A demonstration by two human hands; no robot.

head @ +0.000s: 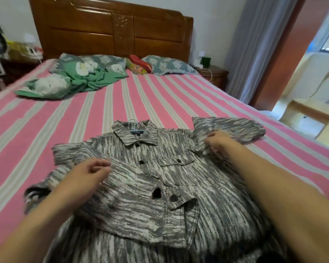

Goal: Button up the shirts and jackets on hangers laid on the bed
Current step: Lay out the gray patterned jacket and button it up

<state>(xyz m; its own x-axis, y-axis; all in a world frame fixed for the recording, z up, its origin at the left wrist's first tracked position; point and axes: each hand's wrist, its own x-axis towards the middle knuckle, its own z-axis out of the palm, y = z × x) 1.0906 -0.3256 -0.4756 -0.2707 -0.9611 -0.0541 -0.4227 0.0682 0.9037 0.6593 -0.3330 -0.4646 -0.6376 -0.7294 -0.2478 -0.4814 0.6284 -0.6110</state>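
Observation:
A grey-and-white streaked short-sleeved shirt [179, 179] lies face up on the pink striped bed [122, 103], collar away from me, with a thin hanger hook [134, 123] showing at the collar. Its upper dark buttons look fastened; the lower left front panel is folded over, showing a buttonhole and a button. My left hand [87, 173] rests on the shirt's left side, fingers curled and pinching the fabric near the left sleeve. My right hand [219, 144] grips the fabric at the right shoulder, beside the right sleeve.
A crumpled green floral cloth [72, 80] and pillows [171, 65] lie near the wooden headboard [112, 27]. Nightstands stand on both sides of the bed. A grey curtain [254, 50] and pale chairs [311, 103] are to the right.

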